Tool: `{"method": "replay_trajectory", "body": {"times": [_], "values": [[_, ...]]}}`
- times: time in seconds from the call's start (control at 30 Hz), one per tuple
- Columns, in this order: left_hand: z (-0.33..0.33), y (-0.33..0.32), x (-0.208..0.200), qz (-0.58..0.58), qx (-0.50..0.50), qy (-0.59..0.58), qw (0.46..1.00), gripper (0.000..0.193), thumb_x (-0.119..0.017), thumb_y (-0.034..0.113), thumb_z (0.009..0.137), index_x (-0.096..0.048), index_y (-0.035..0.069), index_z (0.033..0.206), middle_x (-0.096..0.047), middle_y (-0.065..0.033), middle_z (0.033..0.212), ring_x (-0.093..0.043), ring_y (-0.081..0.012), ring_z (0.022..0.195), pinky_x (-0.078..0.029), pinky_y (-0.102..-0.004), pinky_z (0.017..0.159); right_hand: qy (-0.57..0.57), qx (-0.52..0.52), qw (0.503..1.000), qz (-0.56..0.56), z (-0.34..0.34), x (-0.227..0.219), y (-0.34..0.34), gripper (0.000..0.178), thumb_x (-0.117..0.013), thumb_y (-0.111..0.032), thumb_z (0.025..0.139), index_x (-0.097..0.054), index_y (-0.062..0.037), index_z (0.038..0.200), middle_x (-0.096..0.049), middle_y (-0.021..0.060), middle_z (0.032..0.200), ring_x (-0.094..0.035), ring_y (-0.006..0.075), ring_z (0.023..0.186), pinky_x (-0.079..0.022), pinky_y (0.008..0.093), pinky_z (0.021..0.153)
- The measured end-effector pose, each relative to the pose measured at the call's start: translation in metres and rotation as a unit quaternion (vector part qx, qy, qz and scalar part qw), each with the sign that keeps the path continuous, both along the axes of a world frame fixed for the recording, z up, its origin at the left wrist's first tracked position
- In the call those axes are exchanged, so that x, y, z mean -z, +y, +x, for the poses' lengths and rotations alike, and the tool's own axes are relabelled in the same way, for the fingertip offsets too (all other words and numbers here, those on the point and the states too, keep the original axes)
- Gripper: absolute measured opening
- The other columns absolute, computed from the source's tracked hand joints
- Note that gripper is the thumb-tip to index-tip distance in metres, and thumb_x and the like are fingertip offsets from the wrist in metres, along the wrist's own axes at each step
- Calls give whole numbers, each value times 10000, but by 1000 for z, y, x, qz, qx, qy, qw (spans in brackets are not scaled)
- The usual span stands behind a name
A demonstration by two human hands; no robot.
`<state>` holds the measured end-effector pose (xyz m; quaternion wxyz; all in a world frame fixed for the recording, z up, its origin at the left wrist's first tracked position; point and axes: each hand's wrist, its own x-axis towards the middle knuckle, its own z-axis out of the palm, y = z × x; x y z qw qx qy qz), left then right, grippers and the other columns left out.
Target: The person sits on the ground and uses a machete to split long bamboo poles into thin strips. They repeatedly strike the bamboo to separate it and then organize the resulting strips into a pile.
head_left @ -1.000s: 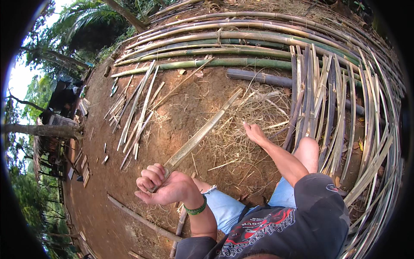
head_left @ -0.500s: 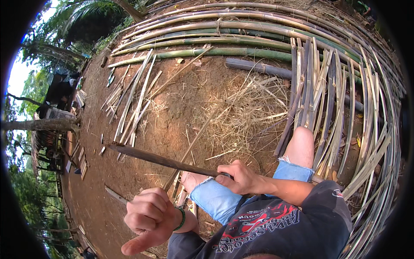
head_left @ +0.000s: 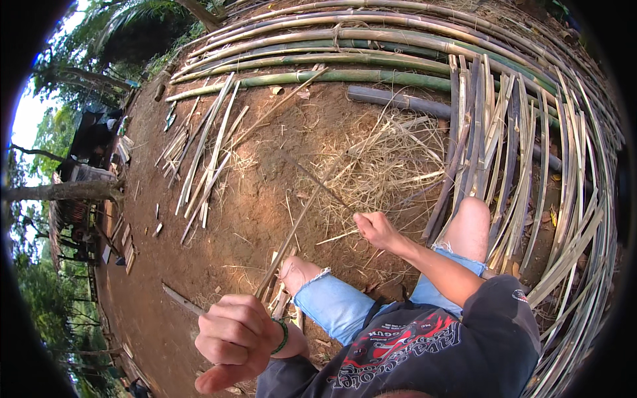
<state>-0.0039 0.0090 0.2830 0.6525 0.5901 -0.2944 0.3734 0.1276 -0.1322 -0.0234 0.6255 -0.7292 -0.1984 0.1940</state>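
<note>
Two hands were occupied, both ahead of the seated person's torso. Left hand [head_left: 232, 335]: fingers curled tight round the near end of a bamboo strip [head_left: 294, 229], thumb lying outside the fist; the gripped end itself was hidden. The strip slanted away from that fist, past the left knee [head_left: 302, 273] and out over the earth ground [head_left: 146, 285]; the hold at one extremity presumably left most of its length exposed. Right hand [head_left: 378, 231]: fingers closed round the handle of a long knife [head_left: 304, 169], seen nearly edge-on. Its dark blade pointed forward and leftward, crossing the strip in view; contact could not be judged. The right arm was extended forward, which probably kept the blade clear of the legs. Beyond the knife, a tangle of pale shavings [head_left: 398, 159] covered the soil. Split strips [head_left: 521, 146] were propped on the poles at the right, likely gathered so as to lie within reach, while looser slats [head_left: 212, 156] lay to the left. At the back, long poles [head_left: 332, 77] ran roughly parallel; a tie [head_left: 336, 36] circled some of them, apparently to hold them together.
</note>
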Motion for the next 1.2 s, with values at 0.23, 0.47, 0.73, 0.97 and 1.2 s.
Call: {"method": "replay_trajectory", "body": {"times": [0.23,0.47,0.73,0.97,1.2], "values": [[3,-7,2,-33,-121,20,992,609,-337,535,1032,-332,123,584,-315,17,504,-314,-124,474,-264,-265,503,70,60,988,-126,29,51,-19,722,-439,-581,978,-536,18,587,-448,104,479,-430,202,487,-371,430,507],[-7,6,17,-206,-185,-51,960,466,-384,378,976,-365,146,573,-358,20,451,-305,-103,425,-274,-253,448,-40,-74,996,23,-47,-100,-19,556,-539,-456,966,-575,24,690,-462,157,468,-458,259,412,-374,407,471],[-15,28,28,-152,-107,-40,982,396,-468,294,854,-363,139,505,-379,30,391,-304,-82,355,-260,-236,407,-33,-37,999,-18,-9,-22,2,640,-471,-505,992,-529,16,625,-412,110,462,-408,171,457,-355,409,469],[-24,41,34,-142,-105,-50,983,411,-506,283,832,-359,135,479,-397,25,379,-318,-67,338,-260,-201,377,-5,-69,995,-75,2,-9,2,651,-471,-515,992,-494,-10,580,-404,68,458,-402,165,453,-346,392,461],[-18,46,35,-209,-111,-52,970,379,-470,284,866,-341,155,533,-339,37,407,-280,-76,385,-243,-228,419,80,62,984,-150,38,54,17,716,-448,-572,983,-536,37,619,-484,100,492,-472,191,479,-413,430,490]]}}
